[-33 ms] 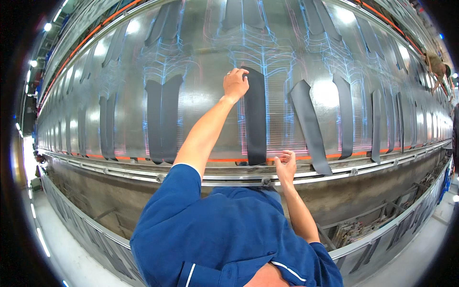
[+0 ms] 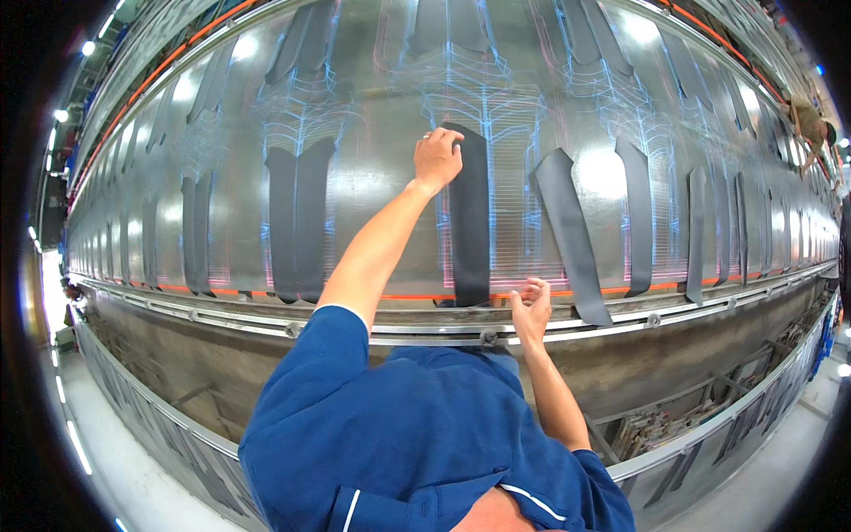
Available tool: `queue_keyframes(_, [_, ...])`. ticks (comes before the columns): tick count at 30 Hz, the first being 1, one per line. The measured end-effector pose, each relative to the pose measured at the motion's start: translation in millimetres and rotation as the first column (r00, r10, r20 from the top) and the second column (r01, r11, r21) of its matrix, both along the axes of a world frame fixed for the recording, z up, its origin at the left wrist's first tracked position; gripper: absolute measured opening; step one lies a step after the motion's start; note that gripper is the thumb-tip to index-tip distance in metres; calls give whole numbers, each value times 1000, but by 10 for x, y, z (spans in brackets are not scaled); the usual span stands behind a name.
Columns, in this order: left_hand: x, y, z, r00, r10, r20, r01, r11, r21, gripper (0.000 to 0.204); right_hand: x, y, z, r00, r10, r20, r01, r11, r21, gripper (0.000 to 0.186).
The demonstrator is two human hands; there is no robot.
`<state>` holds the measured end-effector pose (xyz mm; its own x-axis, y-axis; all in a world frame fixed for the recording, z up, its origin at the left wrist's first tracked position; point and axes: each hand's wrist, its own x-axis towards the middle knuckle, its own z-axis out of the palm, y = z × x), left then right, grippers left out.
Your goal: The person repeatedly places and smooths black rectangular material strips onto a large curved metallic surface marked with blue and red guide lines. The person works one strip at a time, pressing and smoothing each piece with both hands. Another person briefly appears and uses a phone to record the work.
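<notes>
Metal rail (image 2: 620, 327) runs just on the near side of the right hand (image 2: 532, 306): fingers loosely bent, thumb apart, nothing seen in its grasp. To its right, a slanted grey strip (image 2: 574, 239). To its left, a dark panel (image 2: 470, 222) extends away to the left hand (image 2: 439, 160), whose bent fingers touch the panel's far end; cannot tell if they pinch it. Beyond the left hand, blue lines (image 2: 486, 115), then another dark piece (image 2: 434, 28)
</notes>
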<state>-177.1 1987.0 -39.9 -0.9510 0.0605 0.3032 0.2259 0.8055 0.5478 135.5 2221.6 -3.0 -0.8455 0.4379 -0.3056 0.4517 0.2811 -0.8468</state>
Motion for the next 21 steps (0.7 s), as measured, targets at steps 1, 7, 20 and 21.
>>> queue_keyframes(1, [100,116,12,995,-78,-58,76,997,-29,21,-13,133,13,999,-19,-32,19,1000,13,44])
queue_keyframes(7, [1008,1043,202,858,-190,478,28,945,325,19,-417,1442,228,999,-38,-33,50,707,706,52])
queue_keyframes(20, [1246,1814,229,-6,-467,884,-177,871,459,93,-451,2094,145,939,313,144,-76,596,-799,91])
queue_keyframes(21, [1195,1813,224,16,-474,880,-198,861,468,92,-499,1992,347,948,312,69,-96,484,-870,94])
